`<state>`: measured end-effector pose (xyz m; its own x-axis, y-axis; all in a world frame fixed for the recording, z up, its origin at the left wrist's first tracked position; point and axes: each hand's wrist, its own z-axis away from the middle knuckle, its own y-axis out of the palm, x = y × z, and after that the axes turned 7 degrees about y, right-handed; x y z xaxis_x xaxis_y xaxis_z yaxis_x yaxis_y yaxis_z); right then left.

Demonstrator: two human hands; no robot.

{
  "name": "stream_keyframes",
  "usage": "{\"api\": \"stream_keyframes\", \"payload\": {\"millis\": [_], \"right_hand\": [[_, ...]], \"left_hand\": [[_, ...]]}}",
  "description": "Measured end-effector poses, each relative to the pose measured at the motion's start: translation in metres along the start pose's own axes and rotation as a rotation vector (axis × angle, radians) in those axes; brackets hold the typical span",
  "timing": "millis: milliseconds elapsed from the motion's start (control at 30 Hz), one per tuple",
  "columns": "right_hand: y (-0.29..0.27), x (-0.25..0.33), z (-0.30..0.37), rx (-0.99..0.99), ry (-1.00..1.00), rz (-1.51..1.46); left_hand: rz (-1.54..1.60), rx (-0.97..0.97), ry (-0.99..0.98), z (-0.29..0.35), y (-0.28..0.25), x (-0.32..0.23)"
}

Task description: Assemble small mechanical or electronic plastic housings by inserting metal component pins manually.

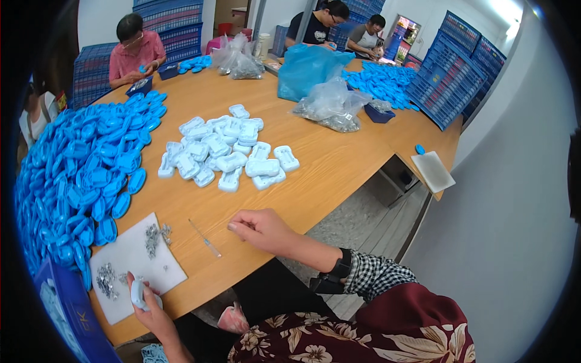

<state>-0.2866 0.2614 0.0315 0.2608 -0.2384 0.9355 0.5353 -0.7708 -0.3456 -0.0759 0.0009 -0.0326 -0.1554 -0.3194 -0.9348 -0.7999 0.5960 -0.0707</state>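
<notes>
My left hand [154,316] is wrapped round a pale blue plastic casing [138,294] at the near edge of a white foam mat [172,270]. Small metal parts lie on the mat in loose heaps, one heap [106,279] close to that hand. My right hand [264,232] hovers over the table's near edge, fingers curled with the thumb against them; whatever they may hold is too small to make out. Just left of it, a thin screwdriver [206,238] with a clear handle lies on the wood. Beyond it sits a pile of pale blue casings [216,145].
Bright blue plastic shells [91,163] are heaped along the left side. A dark blue crate [75,314] stands at lower left. Clear bags of parts [334,106] and a blue bag [307,69] rest farther back on the table [302,199]. Several people work around it.
</notes>
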Motion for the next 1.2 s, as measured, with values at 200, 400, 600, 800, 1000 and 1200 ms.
{"api": "stream_keyframes", "payload": {"millis": [200,400,600,800,1000,1200], "right_hand": [[-0.034,-0.033,0.005,-0.036,0.012,-0.073],[-0.045,-0.065,0.009,-0.025,-0.027,-0.077],[-0.049,-0.059,0.011,-0.012,-0.079,-0.070],[-0.051,-0.061,0.012,-0.011,-0.093,-0.087],[-0.054,-0.061,0.013,-0.007,-0.123,-0.134],[-0.056,-0.064,0.012,0.014,-0.111,-0.139]], "left_hand": [[-0.014,-0.105,0.027,0.003,0.009,-0.007],[-0.264,-0.146,0.004,0.007,0.012,-0.014],[-0.233,-0.119,0.025,0.008,0.013,-0.010],[-0.381,-0.083,0.003,0.010,0.001,-0.002],[-0.397,-0.078,0.025,0.009,0.001,0.000],[-0.447,-0.072,0.047,0.009,0.001,0.002]]}}
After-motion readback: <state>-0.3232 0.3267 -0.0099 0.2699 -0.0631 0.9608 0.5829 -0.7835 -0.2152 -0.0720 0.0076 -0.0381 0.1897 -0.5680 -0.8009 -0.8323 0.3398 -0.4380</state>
